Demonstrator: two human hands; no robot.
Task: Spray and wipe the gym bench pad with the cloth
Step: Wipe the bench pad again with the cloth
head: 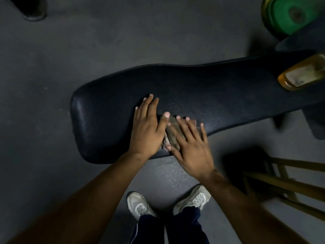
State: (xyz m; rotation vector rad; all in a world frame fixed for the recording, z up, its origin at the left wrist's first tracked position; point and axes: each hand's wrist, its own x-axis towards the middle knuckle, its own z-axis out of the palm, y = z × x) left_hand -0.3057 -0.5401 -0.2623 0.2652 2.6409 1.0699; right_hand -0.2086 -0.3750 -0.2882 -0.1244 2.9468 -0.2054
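**Bench pad, cloth and both hands: current holdings**

You are looking straight down at a black gym bench pad [202,88] that is lying across the grey floor [52,67].

- Left hand [146,128]: you are resting it flat on the pad, fingers straight and close together, thumb touching the cloth.
- Right hand [190,148]: you are pressing it flat on the cloth, fingers spread.
- Cloth [171,133]: a small brownish-grey piece is lying on the pad near its front edge, mostly hidden under your right hand and showing between the two hands.
- Amber spray bottle [302,74]: it is lying on the pad's far right end, well apart from the cloth.
- Green weight plate [288,14]: it is sitting at top right.
- Your pale sneakers [140,205] are standing just beside the bench.
- A wooden frame [290,184] is showing at right.
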